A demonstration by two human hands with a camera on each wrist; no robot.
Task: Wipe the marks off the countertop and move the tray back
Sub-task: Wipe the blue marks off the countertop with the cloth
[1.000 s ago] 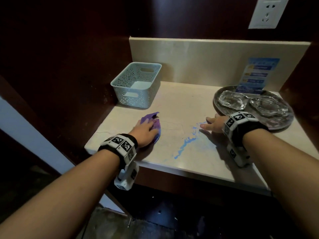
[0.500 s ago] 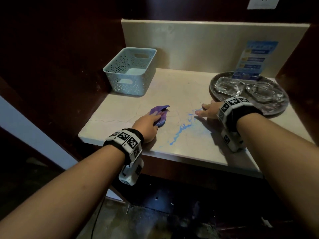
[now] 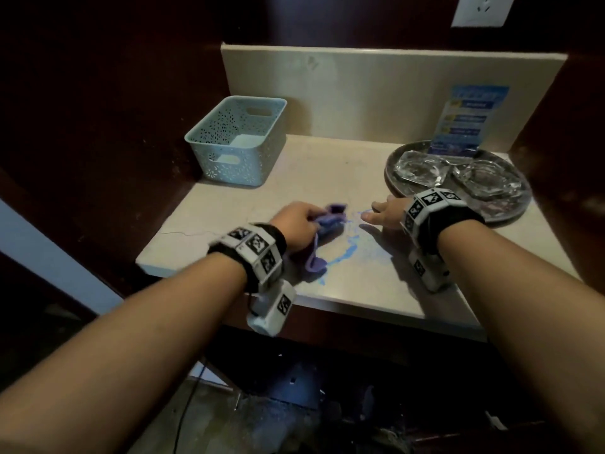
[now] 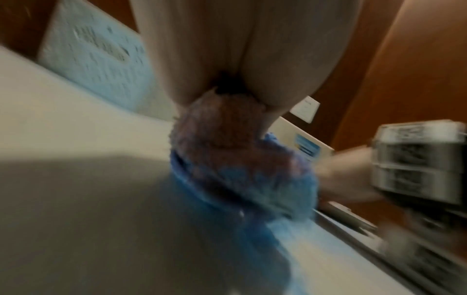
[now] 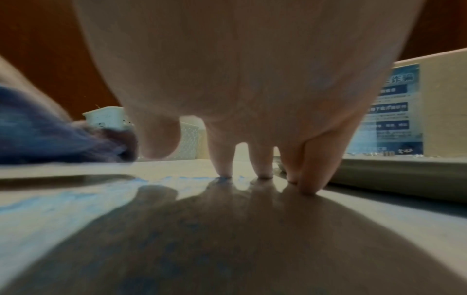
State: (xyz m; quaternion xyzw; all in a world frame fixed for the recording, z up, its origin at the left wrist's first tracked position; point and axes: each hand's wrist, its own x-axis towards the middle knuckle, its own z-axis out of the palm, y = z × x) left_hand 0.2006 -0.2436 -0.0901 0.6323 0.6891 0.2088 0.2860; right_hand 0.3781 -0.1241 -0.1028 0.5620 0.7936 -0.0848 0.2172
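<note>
Blue marks (image 3: 348,249) streak the middle of the beige countertop (image 3: 229,204). My left hand (image 3: 296,224) grips a bunched purple cloth (image 3: 327,227) and holds it on the left end of the marks; the cloth (image 4: 242,159) shows blue smears in the left wrist view. My right hand (image 3: 386,213) rests on the counter with straight fingers (image 5: 223,159), its tips at the right end of the marks (image 5: 76,197). A round silver tray (image 3: 504,214) with two glass ashtrays (image 3: 422,170) sits at the right, just behind my right wrist.
A pale green perforated basket (image 3: 235,142) stands at the back left corner. A blue printed card (image 3: 465,121) leans on the backsplash behind the tray. Dark wood walls close in both sides. A wall socket (image 3: 481,9) sits upper right.
My left hand has carried the cloth rightward from the counter's left part onto the blue marks and bunched it up. The right hand has stayed planted beside the tray.
</note>
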